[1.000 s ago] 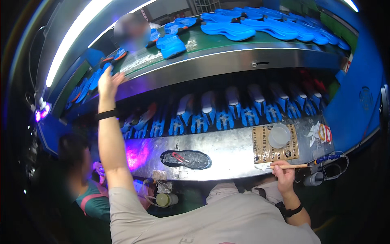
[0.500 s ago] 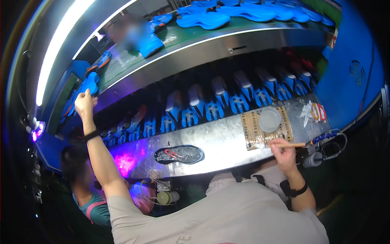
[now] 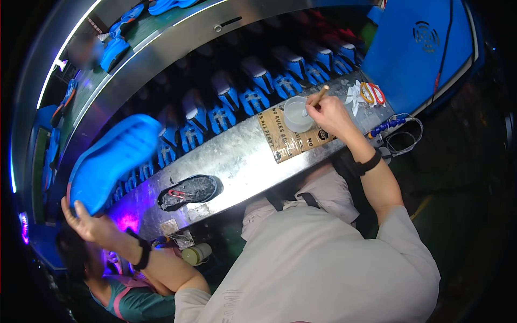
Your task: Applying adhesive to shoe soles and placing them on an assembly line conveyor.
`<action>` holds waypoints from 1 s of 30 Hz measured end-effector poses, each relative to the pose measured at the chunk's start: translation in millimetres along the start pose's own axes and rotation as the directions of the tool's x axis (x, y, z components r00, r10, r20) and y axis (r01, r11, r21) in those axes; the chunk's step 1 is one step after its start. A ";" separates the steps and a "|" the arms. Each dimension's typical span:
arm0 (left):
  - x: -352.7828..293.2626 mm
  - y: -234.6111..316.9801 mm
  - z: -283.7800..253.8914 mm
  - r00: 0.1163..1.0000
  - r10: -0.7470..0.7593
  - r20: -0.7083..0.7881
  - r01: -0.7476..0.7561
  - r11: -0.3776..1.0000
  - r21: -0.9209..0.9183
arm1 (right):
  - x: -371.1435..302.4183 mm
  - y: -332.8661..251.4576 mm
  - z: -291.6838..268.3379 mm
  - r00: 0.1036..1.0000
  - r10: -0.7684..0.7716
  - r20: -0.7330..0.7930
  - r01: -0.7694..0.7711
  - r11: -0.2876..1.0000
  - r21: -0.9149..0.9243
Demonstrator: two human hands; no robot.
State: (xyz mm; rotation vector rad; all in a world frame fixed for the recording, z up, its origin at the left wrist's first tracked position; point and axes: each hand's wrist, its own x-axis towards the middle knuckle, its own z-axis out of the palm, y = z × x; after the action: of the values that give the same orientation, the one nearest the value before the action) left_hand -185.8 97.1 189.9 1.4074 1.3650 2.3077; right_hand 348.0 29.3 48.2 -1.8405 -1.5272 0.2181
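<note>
At the left, my left hand (image 3: 94,226) grips a large blue shoe sole (image 3: 116,159) by its near end. The sole is raised and tilted above the bench. My right hand (image 3: 331,114) is closed round the wooden handle of a brush (image 3: 323,92), whose lower end reaches into a translucent plastic cup (image 3: 293,125). That cup stands on a piece of printed cardboard (image 3: 276,146). Between my hands, a dark sole-shaped piece (image 3: 202,188) with a small red loop on it lies on the metal bench (image 3: 237,167).
Blue clamps (image 3: 221,118) line the rack behind the bench. Scissors (image 3: 372,93) with orange and red handles lie by crumpled white paper (image 3: 355,97). More blue soles (image 3: 114,51) sit on the green conveyor (image 3: 145,22). A co-worker (image 3: 129,296) is close at lower left.
My left hand has taken a blue sole from the left and drawn it toward me. My right hand has brought the brush into the cup. The view has shifted.
</note>
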 end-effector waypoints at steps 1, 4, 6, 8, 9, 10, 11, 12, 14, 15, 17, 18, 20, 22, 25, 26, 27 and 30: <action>-22.5 -3.1 5.2 0.988 0.021 0.155 -0.019 1.000 -0.015 | 0.4 0.7 2.0 1.000 -0.015 0.002 0.015 1.000 0.014; -91.5 -17.1 18.6 0.852 -0.371 0.369 0.428 0.900 -0.084 | -1.0 -0.6 4.2 1.000 -0.015 -0.012 0.014 1.000 -0.017; -135.6 -25.8 21.8 0.678 -0.475 0.561 0.615 0.785 -0.078 | -7.5 -2.6 0.5 0.993 -0.011 -0.119 0.028 0.990 0.138; -177.0 -36.1 28.0 0.374 -0.691 0.618 0.894 0.446 -0.042 | -12.6 -6.9 -0.6 0.994 0.033 -0.107 -0.012 0.981 0.191; -196.6 -40.6 31.5 0.252 -0.754 0.607 0.948 0.320 0.004 | -15.6 -9.0 -1.4 0.990 0.048 -0.131 -0.014 0.968 0.249; -215.5 -40.3 28.5 0.210 -0.639 0.740 0.961 0.273 -0.038 | -17.5 -11.8 -1.4 0.992 0.083 -0.093 -0.061 0.973 0.222; -229.4 -40.2 24.8 0.121 -0.461 0.879 0.992 0.076 -0.097 | -20.3 -16.1 1.9 0.995 0.053 -0.081 -0.033 0.971 0.237; -243.8 -39.8 22.5 0.072 -0.367 0.927 0.994 -0.046 -0.095 | -25.1 -20.8 4.3 0.995 0.043 -0.086 -0.013 0.948 0.317; -260.6 -39.6 17.0 0.017 -0.286 0.958 1.000 0.004 -0.016 | -41.2 -32.1 6.6 0.995 0.096 0.029 -0.098 0.871 0.481; -265.9 -39.2 14.8 -0.065 -0.213 0.975 0.996 0.052 0.077 | -50.7 -40.0 11.3 0.996 0.075 0.038 -0.084 0.872 0.483; -269.0 -40.0 12.3 -0.103 -0.172 0.980 0.992 0.059 0.115 | -68.6 -57.3 22.9 0.987 -0.009 0.159 -0.100 0.744 0.661; -269.9 -39.3 11.4 -0.095 -0.244 0.965 0.991 0.074 0.116 | -75.5 -64.7 27.5 0.985 -0.006 0.172 -0.111 0.741 0.663; -269.0 -38.1 11.5 -0.086 -0.318 0.944 0.989 0.088 0.120 | -83.4 -76.9 36.9 0.962 -0.126 0.241 -0.097 0.667 0.738; -267.1 -34.7 11.7 -0.063 -0.395 0.916 0.977 0.164 0.138 | -83.7 -84.6 45.7 0.964 -0.147 0.223 -0.074 0.658 0.750; -262.8 -29.5 13.2 -0.127 -0.350 0.928 0.981 0.091 0.169 | -80.5 -88.9 53.6 0.965 -0.200 0.171 0.011 0.682 0.731; -261.5 -27.5 13.6 -0.134 -0.343 0.930 0.981 0.086 0.173 | -79.4 -88.9 54.2 0.961 -0.199 0.194 0.002 0.702 0.712; -259.8 -25.9 13.8 -0.133 -0.327 0.936 0.979 0.106 0.176 | -78.2 -89.2 55.0 0.957 -0.193 0.218 -0.012 0.720 0.694; -256.8 -21.0 13.5 -0.138 -0.319 0.938 0.975 0.124 0.185 | -71.5 -91.6 59.4 0.971 -0.203 0.129 0.068 0.747 0.662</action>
State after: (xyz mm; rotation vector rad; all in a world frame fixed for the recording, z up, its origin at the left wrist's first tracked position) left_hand -38.0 -11.4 8.5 0.7607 0.5038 0.6755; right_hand 223.1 -7.7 39.8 -1.1598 -1.4508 0.7816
